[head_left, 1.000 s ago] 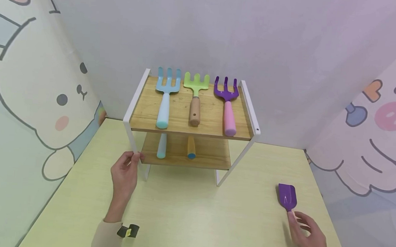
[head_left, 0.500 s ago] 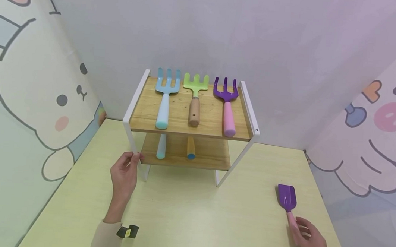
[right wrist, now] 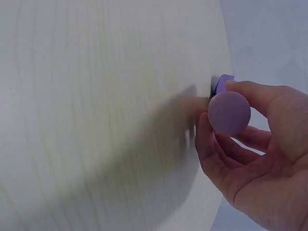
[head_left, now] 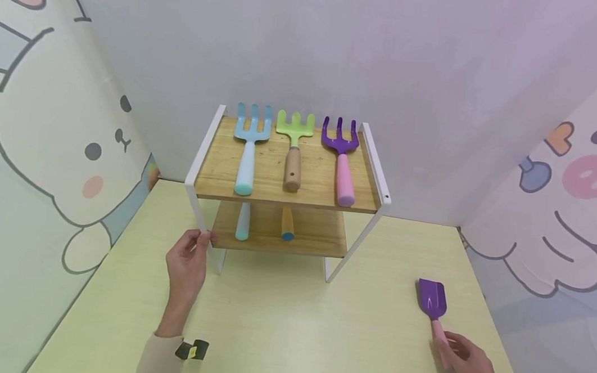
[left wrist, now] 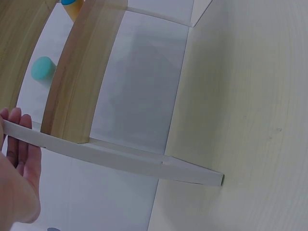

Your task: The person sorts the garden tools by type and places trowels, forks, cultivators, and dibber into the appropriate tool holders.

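Observation:
At the right of the head view, a toy shovel point(head_left: 432, 298) with a purple blade and pink handle lies low over the table. My right hand point(head_left: 466, 361) pinches its handle between thumb and fingers. The right wrist view shows the round handle end point(right wrist: 229, 113) facing the camera, with the blade mostly hidden behind it. My left hand point(head_left: 188, 262) holds the front left leg of a two-tier shelf, its fingers point(left wrist: 30, 161) behind the white leg point(left wrist: 106, 156). On the top board point(head_left: 218, 171) lie a blue hand fork point(head_left: 246, 164), a green one with a brown handle point(head_left: 293, 166) and a purple-pink one point(head_left: 345, 177).
On the lower board point(head_left: 316, 232), a light blue handle point(head_left: 243, 223) and an orange handle with a blue end point(head_left: 288, 225) show; the upper board hides their heads. The pale table point(head_left: 281, 326) meets cartoon-printed walls point(head_left: 310, 52) at the back and sides.
My right hand has slid down the shovel's handle towards its end, baring more pink below the blade. The shovel has barely moved. My left hand stays on the shelf leg.

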`<state>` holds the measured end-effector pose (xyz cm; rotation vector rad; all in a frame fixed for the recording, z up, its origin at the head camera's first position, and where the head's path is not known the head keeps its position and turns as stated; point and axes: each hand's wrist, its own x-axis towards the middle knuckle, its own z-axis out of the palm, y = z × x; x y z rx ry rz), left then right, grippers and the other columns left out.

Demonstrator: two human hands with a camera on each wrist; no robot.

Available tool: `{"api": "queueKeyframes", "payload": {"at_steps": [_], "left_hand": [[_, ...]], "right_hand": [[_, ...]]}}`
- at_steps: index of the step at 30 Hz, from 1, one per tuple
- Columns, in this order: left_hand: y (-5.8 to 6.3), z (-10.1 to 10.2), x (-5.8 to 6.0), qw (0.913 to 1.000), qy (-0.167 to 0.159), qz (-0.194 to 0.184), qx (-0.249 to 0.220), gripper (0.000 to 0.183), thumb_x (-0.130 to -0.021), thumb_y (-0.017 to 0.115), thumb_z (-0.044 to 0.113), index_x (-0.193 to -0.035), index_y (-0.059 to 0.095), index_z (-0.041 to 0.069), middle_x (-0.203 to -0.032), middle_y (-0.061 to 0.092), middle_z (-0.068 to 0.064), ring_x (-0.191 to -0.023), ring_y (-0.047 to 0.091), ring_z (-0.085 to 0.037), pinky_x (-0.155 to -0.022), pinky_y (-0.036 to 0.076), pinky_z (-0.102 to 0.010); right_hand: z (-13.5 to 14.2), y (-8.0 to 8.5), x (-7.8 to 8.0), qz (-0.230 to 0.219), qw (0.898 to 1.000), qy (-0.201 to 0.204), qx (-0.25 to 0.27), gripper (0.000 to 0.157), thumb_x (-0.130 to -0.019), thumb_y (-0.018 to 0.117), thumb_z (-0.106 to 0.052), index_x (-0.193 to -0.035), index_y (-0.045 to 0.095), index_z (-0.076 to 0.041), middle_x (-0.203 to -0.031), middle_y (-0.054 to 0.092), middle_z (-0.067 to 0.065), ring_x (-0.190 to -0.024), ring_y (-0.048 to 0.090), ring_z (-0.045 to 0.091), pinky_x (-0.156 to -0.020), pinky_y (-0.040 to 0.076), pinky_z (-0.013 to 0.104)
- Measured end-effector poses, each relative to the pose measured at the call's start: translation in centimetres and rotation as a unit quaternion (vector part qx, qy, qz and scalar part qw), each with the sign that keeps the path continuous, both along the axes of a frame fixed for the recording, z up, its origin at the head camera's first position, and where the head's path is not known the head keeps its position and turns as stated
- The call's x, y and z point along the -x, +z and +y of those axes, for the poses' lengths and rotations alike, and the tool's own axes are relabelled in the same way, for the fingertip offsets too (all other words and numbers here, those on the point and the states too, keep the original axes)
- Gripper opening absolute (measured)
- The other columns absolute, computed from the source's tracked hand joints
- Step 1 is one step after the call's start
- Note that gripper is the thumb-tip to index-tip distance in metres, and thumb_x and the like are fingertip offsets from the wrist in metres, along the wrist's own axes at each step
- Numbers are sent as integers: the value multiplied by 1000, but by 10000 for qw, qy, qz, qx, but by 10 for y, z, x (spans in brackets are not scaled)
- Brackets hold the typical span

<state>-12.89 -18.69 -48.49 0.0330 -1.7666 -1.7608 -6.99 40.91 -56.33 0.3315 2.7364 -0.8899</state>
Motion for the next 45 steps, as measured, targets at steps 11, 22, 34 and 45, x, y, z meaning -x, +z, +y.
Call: {"api": "queueKeyframes", "payload": {"at_steps": [11, 22, 34, 45], "left_hand": [[1, 0, -1, 9999, -54, 82, -50, 13, -101, 60, -5, -95, 63, -17, -90, 73, -3, -87, 70, -9, -87, 56, -17], [1, 0, -1, 9997, -137, 142, -141, 13, -101, 60, -6, -95, 62, -18, -90, 73, -3, -86, 70, -10, -87, 56, -17], [0, 0, 0, 9999, -71, 30, -76, 14, -101, 60, -4, -95, 63, -17, -90, 73, -4, -87, 70, -9, -88, 56, -17], [1, 0, 0, 9997, -137, 162, -102, 15, -102, 59, -4, -95, 63, -17, -89, 73, -5, -87, 70, -10, -88, 56, -18]], "right_hand": [[0, 7, 1, -395, 9978, -167, 500, 69, -98, 69, -47, -138, 57, 9, -131, 61, 34, -118, 64, 45, -77, 59, 27], [-11, 8, -5, -662, 9901, -632, 1066, 76, -96, 71, -48, -142, 51, 9, -131, 63, 31, -112, 68, 33, -75, 60, 28], [-29, 15, -11, -749, 9822, -857, 1496, 79, -91, 77, -46, -145, 50, 6, -126, 69, 22, -102, 71, 18, -77, 61, 29], [-50, 27, -13, -577, 9670, -939, 2298, 70, -95, 76, -29, -146, 47, 9, -117, 73, 19, -92, 76, 25, -77, 61, 31]]}}
